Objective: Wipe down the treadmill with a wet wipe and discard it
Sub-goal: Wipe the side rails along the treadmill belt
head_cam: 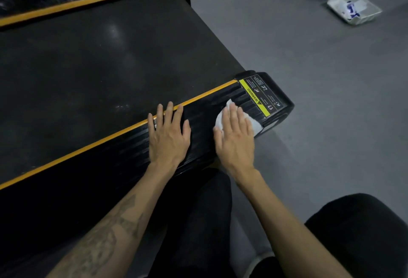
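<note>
Both arms are stretched forward, forearms bare, the left one tattooed. The left hand is laid flat, palm down, fingers straight and slightly spread. The right hand is also flattened palm down, fingers kept straight and close together, thumb angled out to the left.

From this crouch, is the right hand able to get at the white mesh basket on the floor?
Probably not without shifting: the right hand presses the white wet wipe on the treadmill's black side rail, and the white mesh basket sits far across open floor.
</note>
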{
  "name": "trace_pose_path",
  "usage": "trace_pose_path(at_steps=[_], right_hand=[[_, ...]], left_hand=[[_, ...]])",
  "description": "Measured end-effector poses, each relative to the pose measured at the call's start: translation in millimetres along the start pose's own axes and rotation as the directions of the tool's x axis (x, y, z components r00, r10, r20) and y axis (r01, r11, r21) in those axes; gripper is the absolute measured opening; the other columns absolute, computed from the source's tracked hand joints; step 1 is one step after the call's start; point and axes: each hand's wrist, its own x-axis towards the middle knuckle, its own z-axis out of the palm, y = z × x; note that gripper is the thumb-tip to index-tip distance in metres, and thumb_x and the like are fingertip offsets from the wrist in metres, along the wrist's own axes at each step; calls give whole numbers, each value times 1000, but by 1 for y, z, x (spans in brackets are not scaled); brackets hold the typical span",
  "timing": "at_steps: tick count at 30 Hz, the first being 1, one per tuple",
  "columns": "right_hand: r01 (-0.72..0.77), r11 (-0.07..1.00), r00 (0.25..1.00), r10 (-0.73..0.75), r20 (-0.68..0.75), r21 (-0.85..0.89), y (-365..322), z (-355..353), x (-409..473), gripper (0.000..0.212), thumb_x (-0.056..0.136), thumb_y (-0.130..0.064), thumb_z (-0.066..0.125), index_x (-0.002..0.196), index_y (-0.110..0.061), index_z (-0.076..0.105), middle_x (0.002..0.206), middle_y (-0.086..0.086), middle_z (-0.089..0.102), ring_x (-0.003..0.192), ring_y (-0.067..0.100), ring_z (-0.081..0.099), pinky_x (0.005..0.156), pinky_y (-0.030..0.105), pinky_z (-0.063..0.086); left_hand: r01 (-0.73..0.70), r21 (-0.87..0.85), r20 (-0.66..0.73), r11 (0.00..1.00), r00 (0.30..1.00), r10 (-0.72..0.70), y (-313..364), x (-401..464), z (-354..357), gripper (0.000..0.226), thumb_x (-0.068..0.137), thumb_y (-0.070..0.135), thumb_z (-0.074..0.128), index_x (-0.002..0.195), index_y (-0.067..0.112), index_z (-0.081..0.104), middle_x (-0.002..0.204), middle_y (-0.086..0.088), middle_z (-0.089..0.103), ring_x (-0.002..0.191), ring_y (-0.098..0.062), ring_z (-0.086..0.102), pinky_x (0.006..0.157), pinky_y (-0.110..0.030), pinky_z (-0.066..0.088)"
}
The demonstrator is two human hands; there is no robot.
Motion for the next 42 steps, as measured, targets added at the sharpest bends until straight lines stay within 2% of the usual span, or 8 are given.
trace_pose_path(at_steps=[5,10,15,20,27,32,37,42], right_hand=[[412,911,910,-411,61,0,2,5,-4,63,107,-46,29,161,-13,32,170,4,23,157,25,20,125,45,21],[39,997,998,-36,52,-60,4,2,17,68,107,-46,23,163,-7,19,172,9,10,159,28,8,128,49,14],[461,887,866,-446,226,-18,1,4,20,70,105,-52,15,165,-15,14,173,3,6,159,23,4,126,49,17],[207,978,968,-201,148,-27,5,-1,32,71,107,-52,14,164,-11,11,172,6,2,159,25,1,129,48,6],[560,825,784,-556,275,72,15,-4,60,77,99,-58,8,164,-18,17,172,-1,9,159,19,5,127,46,12],[316,948,929,-315,196,28,2,0,36,72,104,-52,13,164,-12,13,172,4,5,159,23,3,129,46,5],[644,759,704,-636,316,93,6,-2,76,80,97,-57,6,164,-16,17,172,1,9,159,21,4,128,47,12],[365,931,902,-351,250,-8,6,0,84,76,102,-53,4,164,-11,14,172,6,14,159,26,5,129,48,9]], left_hand=[[14,-8,-4,1000,1000,-14,-1,0,2,56,108,48,32,159,23,34,168,-4,28,158,-25,15,129,-51,8],[27,-20,-28,999,999,-28,1,1,2,53,109,45,38,156,21,41,166,-4,35,157,-25,22,129,-51,12],[17,-31,-49,999,999,-18,2,0,1,50,109,40,39,155,19,42,165,-6,36,156,-26,25,128,-52,14],[32,-26,-66,999,997,-34,4,-2,2,49,110,37,37,156,20,42,167,-6,32,157,-27,23,128,-52,15],[53,-36,-73,998,996,-56,4,0,3,54,106,41,30,155,21,43,166,-3,35,156,-23,24,128,-51,16],[41,-20,-76,999,996,-42,2,1,6,56,105,42,28,156,21,42,166,-1,34,157,-22,23,128,-49,15],[26,-33,-53,999,998,-28,-1,4,5,56,105,41,28,156,22,40,167,1,33,157,-19,21,129,-48,14],[38,-53,-71,998,997,-41,0,4,5,57,106,41,27,155,17,42,165,-1,36,156,-17,23,129,-46,14]])
